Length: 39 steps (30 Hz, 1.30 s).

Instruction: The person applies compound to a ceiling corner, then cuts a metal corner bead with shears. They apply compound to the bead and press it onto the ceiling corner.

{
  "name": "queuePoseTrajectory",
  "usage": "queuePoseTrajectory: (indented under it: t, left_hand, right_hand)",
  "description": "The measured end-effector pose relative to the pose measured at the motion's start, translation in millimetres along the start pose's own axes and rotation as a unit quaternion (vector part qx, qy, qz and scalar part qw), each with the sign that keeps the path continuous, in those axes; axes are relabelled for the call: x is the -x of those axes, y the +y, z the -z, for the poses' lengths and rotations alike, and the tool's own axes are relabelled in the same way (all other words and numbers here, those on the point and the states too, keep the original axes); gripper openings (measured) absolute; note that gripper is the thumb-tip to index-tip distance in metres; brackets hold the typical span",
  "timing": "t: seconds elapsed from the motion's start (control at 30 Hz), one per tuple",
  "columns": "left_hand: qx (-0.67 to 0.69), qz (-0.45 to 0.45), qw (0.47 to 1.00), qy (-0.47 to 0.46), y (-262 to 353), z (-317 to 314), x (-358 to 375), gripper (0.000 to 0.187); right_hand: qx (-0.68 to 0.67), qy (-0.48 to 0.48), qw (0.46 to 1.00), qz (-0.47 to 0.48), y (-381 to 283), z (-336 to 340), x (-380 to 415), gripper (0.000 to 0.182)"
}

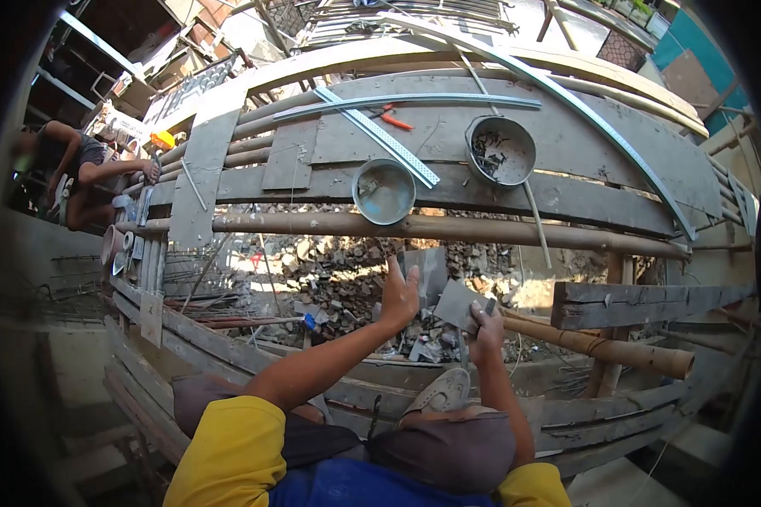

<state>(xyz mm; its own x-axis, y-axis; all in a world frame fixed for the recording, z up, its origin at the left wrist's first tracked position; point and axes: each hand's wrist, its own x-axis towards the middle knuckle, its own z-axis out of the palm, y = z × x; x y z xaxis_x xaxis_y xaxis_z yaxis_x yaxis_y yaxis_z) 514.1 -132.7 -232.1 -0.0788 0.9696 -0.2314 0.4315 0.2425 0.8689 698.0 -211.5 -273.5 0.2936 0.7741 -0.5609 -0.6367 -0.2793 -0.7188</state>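
My right hand (pixel 486 331) grips a wide scraper (pixel 457 304) by its dark edge, its flat grey blade pointing left. Just to the left, my left hand (pixel 399 297) is raised with the thumb up, around the side of a flat grey plate (pixel 432 275); part of that plate is hidden behind the fingers. Both hands are over the rubble gap, in front of the bamboo rail. Beyond them on the planks stand a metal bucket (pixel 384 193) with greyish residue and another bucket (pixel 509 156) with dark scraps and a stick in it.
Perforated metal strips (pixel 380 139) and orange-handled pliers (pixel 395 122) lie on the planks (pixel 448 135). A bamboo pole (pixel 600 342) and thick timber (pixel 651 305) jut in at right. Broken rubble (pixel 338 279) lies below. Another person (pixel 80 160) sits at far left.
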Motion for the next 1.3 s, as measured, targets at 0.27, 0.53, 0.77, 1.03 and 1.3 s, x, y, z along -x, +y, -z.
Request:
queuePoseTrajectory:
  t: [0.27, 0.53, 0.77, 1.03, 1.3]
  left_hand:
    - [-0.052, -0.061, 0.982, 0.172, -13.8, 4.5, -27.1, 0.056]
    - [0.014, 0.006, 0.969, 0.246, -30.8, 48.7, -83.0, 0.056]
    - [0.099, 0.117, 0.963, 0.221, -81.6, 44.2, -180.7, 0.058]
    - [0.195, 0.167, 0.959, 0.119, -86.4, 54.1, -167.9, 0.077]
    - [0.118, 0.139, 0.969, 0.165, -156.4, 145.1, -54.9, 0.059]
  right_hand:
    - [0.509, -0.186, 0.659, 0.522, -7.3, -76.5, -9.4, 0.015]
    - [0.493, -0.176, 0.684, 0.508, -24.3, -169.9, -115.9, 0.021]
    - [0.571, -0.133, 0.759, 0.284, -8.4, -233.4, -212.5, 0.027]
    - [0.643, -0.041, 0.683, 0.343, -51.9, -254.1, -287.2, 0.028]
    - [0.739, -0.138, 0.496, 0.435, -15.2, -305.8, -371.5, 0.036]
